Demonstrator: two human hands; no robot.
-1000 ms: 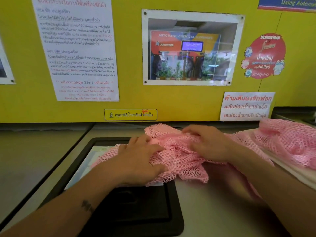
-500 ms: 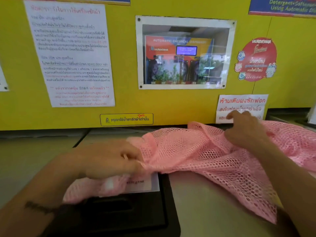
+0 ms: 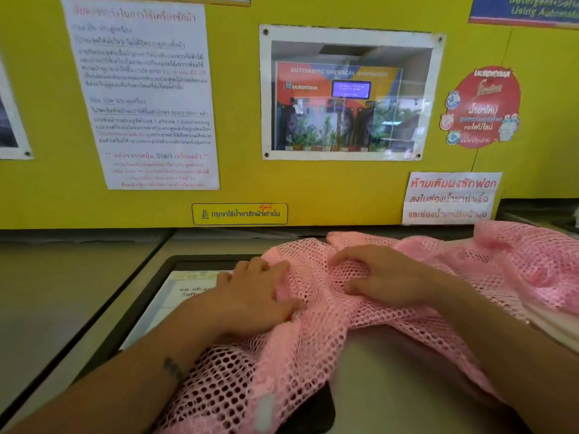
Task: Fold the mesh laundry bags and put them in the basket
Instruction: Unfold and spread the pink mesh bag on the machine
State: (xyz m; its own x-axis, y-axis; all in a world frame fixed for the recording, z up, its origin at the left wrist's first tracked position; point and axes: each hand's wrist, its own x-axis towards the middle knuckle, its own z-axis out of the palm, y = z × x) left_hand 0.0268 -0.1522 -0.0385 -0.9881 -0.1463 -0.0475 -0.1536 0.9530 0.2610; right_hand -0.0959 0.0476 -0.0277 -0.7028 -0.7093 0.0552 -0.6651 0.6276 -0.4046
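Observation:
A pink mesh laundry bag (image 3: 316, 333) lies crumpled across the top of a washing machine, draped over its dark lid and hanging toward me. My left hand (image 3: 257, 296) rests palm down on the bag's left part, fingers spread flat. My right hand (image 3: 385, 280) presses on the mesh just to the right, fingers curled into the fabric. More pink mesh (image 3: 526, 258) is heaped at the far right, on something white. No basket is in view.
The machine's dark lid (image 3: 147, 296) with a paper label (image 3: 185, 296) sits under the bag. A yellow wall panel (image 3: 238, 183) with posted notices and a small window stands right behind. A grey machine top (image 3: 56, 292) lies at the left.
Both hands have come back together on the middle of the bag. The right hand moved left from near the wall sign, and the mesh is bunched again, with a part now hanging toward me.

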